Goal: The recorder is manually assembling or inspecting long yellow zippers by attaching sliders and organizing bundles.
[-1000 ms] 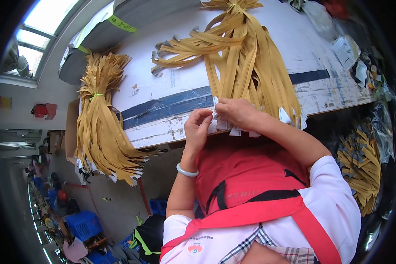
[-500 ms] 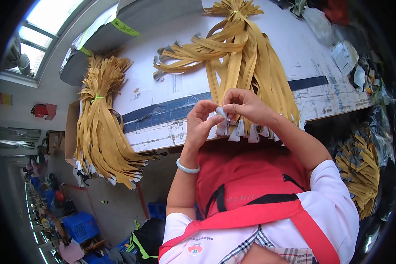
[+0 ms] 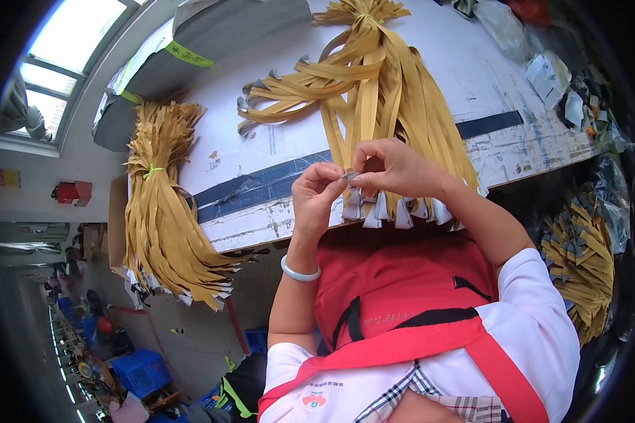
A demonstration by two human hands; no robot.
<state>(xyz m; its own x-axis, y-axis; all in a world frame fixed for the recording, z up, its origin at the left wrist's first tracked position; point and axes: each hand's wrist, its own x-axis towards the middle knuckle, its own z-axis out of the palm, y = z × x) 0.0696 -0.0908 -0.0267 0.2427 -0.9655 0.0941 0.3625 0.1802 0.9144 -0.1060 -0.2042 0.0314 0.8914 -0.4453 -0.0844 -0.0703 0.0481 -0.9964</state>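
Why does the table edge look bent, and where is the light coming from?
Head view: the fisheye lens bows the table edge and darkens the corners; daylight from the window at upper left looks washed out; both hands and the yellow strips are sharp.

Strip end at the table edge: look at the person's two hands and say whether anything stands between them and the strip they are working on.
Nothing visible does. The left hand and right hand both already pinch the grey tip of one tan strip from the bundle on the table. The other strip ends hang below, clear of the fingers.
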